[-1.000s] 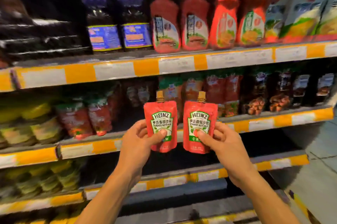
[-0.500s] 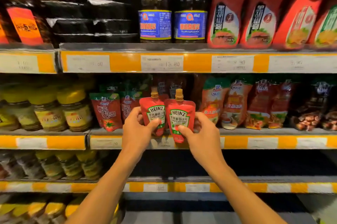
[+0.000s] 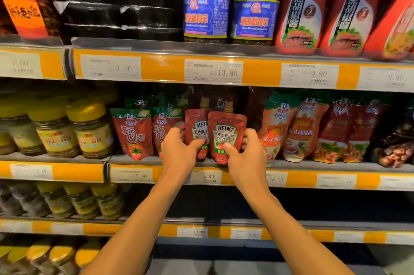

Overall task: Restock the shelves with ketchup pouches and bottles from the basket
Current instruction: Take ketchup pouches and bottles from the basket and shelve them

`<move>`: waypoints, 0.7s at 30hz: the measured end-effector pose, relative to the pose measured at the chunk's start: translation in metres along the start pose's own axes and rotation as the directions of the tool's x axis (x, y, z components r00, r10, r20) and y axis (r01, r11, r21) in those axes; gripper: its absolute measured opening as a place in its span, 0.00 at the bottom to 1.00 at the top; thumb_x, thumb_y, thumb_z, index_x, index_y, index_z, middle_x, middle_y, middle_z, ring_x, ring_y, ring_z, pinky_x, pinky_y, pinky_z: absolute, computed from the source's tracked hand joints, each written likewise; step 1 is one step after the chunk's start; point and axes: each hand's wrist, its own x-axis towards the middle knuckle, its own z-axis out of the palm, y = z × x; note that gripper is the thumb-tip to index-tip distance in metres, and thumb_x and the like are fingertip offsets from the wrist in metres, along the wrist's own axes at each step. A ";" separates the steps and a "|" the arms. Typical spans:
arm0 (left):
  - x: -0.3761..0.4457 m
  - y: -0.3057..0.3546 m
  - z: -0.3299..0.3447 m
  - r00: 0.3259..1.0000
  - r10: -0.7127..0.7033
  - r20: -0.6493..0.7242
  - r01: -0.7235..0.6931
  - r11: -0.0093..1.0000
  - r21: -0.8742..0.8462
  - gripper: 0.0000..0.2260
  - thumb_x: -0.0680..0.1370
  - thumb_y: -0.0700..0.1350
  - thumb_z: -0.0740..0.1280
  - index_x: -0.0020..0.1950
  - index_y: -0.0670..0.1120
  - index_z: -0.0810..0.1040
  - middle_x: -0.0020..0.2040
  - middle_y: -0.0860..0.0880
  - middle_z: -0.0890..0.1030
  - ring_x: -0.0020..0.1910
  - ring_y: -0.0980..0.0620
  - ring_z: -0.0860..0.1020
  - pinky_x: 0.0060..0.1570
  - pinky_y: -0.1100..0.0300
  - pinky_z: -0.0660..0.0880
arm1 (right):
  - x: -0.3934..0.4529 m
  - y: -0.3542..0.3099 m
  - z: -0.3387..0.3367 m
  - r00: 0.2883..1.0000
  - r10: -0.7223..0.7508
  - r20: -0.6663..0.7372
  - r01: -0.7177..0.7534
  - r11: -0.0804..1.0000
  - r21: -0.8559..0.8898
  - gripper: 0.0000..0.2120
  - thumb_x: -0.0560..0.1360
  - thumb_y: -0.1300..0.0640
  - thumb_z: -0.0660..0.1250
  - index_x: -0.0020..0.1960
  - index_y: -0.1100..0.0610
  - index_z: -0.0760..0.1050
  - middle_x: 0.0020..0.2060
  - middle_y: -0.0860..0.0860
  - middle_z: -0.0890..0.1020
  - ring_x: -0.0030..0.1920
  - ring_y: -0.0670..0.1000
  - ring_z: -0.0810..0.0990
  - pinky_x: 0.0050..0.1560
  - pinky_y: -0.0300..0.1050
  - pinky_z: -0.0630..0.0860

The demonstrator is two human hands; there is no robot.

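The top shelf carries two dark jars with blue labels (image 3: 229, 17), flanked on the left by stacked black packages (image 3: 116, 17) and on the right by red squeeze bottles with black-lettered labels (image 3: 324, 17). On the middle level, yellow-lidded jars (image 3: 71, 129) stand at the left, next to red tomato sauce pouches with green tops (image 3: 134, 133); orange sauce pouches (image 3: 291, 131) stand at the right. Orange shelf-edge strips hold white price tags (image 3: 214, 72), of which 13.80, 9.90 and 5.90 are legible.
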 end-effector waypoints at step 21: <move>-0.004 -0.003 -0.001 0.999 -0.035 0.030 0.025 0.962 0.273 0.11 0.79 0.47 0.71 0.47 0.49 0.68 0.40 0.56 0.73 0.36 0.61 0.70 0.30 0.69 0.62 | -0.017 -0.002 0.007 1.000 0.000 -0.002 -0.001 0.967 -0.256 0.16 0.81 0.54 0.66 0.65 0.53 0.65 0.56 0.48 0.77 0.56 0.50 0.79 0.47 0.42 0.74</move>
